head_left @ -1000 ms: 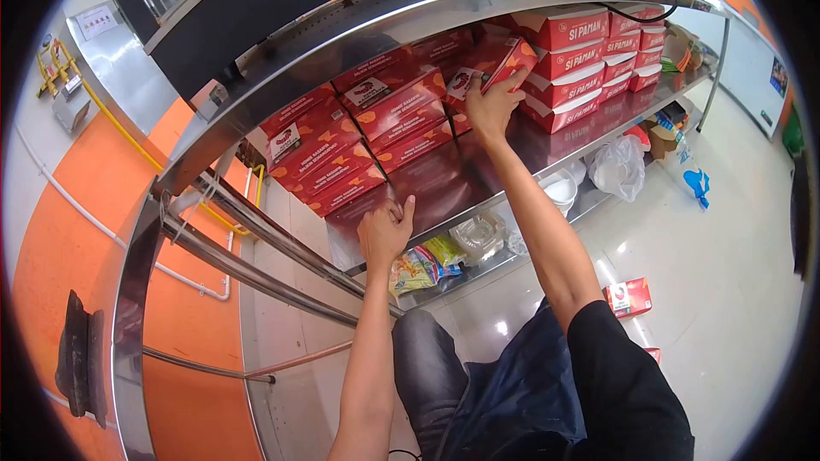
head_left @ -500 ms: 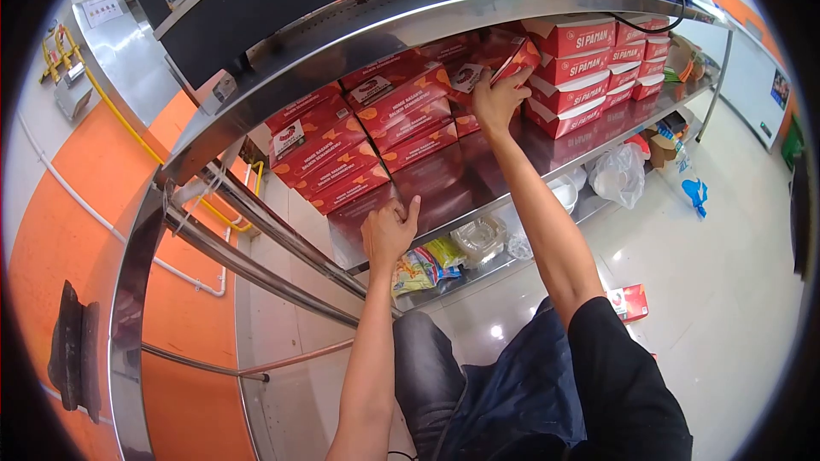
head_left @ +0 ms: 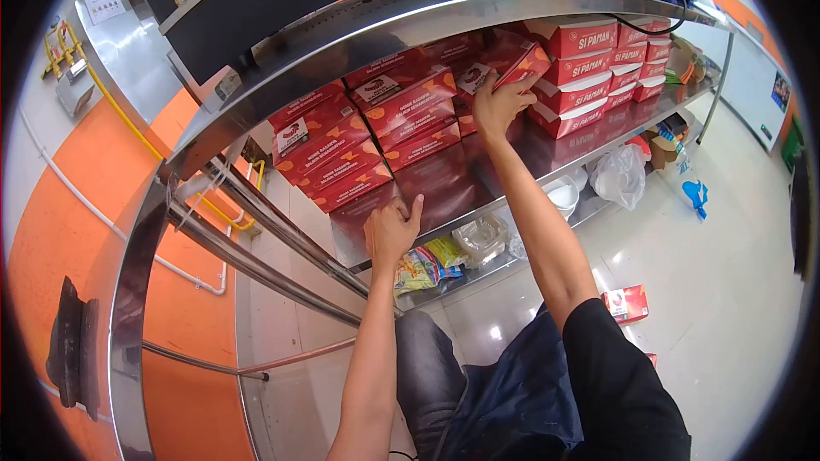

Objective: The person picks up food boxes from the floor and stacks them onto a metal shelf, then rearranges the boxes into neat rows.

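Note:
On the steel shelf under the counter stand stacks of red boxes at the left and white-topped red boxes at the right. My right hand grips the front end of a red box, which lies on top of the third stack, beside the white-topped ones. At the shelf's front edge rests my left hand, thumb apart from the curled fingers, with nothing visible in it. The inner side of the left fingers is hidden.
Below, a lower shelf holds yellow packets, a clear container and a plastic bag. A red box lies on the floor at the right. Steel legs and a yellow pipe are at the left.
The red box in my right hand has turned and settled slightly on its stack, showing its front end. My left hand has hardly moved. The view has shifted slightly.

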Available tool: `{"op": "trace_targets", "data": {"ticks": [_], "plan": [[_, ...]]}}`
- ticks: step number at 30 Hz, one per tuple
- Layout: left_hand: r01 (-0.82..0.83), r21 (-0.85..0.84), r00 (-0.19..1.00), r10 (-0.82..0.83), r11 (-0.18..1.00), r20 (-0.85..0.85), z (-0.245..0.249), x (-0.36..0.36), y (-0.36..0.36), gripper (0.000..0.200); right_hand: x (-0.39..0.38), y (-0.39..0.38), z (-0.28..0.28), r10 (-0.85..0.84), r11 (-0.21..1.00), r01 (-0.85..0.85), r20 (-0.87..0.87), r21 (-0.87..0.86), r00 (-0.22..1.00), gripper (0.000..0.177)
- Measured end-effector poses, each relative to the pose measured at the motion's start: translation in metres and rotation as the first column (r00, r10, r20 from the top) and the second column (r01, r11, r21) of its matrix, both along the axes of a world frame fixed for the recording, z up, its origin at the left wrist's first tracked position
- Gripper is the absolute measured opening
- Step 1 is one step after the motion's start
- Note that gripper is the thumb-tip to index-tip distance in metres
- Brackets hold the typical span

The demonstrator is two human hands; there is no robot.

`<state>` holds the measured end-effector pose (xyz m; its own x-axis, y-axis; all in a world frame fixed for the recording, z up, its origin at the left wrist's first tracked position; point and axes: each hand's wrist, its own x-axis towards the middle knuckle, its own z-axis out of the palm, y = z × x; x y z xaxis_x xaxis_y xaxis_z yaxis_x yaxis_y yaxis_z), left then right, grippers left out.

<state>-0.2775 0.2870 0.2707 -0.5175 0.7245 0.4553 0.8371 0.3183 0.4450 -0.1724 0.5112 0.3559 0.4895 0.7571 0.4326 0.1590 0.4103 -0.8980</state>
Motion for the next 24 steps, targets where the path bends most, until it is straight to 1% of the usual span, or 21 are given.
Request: {"op": "trace_targets", "data": {"ticks": [1,4,7,10,13,16,18,19,20,23,24], "plan": [[0.003,0.0,1.0,-0.003,1.0,0.004,0.0,0.0,0.0,0.054,-0.002,0.0,-0.001,-0.012,1.0,0.012,-0.003,0.002,1.0,0.09],[-0.003,0.007,1.0,0.003,1.0,-0.018,0.0,0.001,0.0,0.054,-0.007,-0.003,0.002,0.025,0.999,-0.026,-0.049,-0.023,0.998,0.091],[-0.007,-0.007,1.0,0.007,1.0,-0.007,0.002,0.003,-0.001,0.054,-0.012,0.001,0.004,0.076,0.997,-0.077,-0.031,-0.025,0.997,0.094],[-0.013,-0.007,1.0,0.013,1.0,-0.015,0.001,0.002,0.0,0.054,-0.015,0.009,0.006,0.174,0.981,-0.18,-0.075,-0.071,0.982,0.096],[-0.012,-0.007,1.0,0.012,1.0,0.004,0.001,0.002,0.0,0.054,-0.015,0.012,0.004,0.238,0.957,-0.251,-0.105,-0.145,0.966,0.1],[-0.007,0.0,1.0,0.007,1.0,0.001,0.002,0.003,0.0,0.054,-0.014,0.021,-0.003,0.317,0.908,-0.352,-0.177,-0.226,0.932,0.099],[-0.002,-0.004,1.0,0.002,1.0,-0.003,0.002,0.002,0.0,0.053,-0.021,0.063,-0.038,0.343,0.907,-0.323,0.031,-0.27,0.939,0.098],[0.0,-0.005,1.0,0.0,1.0,-0.004,0.002,0.001,0.0,0.053,-0.02,0.062,-0.037,0.355,0.907,-0.306,0.135,-0.289,0.925,0.098],[-0.003,-0.011,1.0,0.003,1.0,-0.003,0.002,0.001,0.0,0.053,-0.013,0.059,-0.041,0.423,0.863,-0.392,0.034,-0.317,0.905,0.089],[-0.013,-0.015,1.0,0.013,1.0,0.002,0.001,0.001,0.002,0.053,0.005,0.033,-0.031,0.398,0.896,-0.303,0.284,-0.324,0.873,0.077],[-0.014,-0.015,1.0,0.014,1.0,0.003,0.003,0.002,0.001,0.052,0.004,0.038,-0.036,0.392,0.905,-0.293,0.335,-0.31,0.857,0.072]]}}
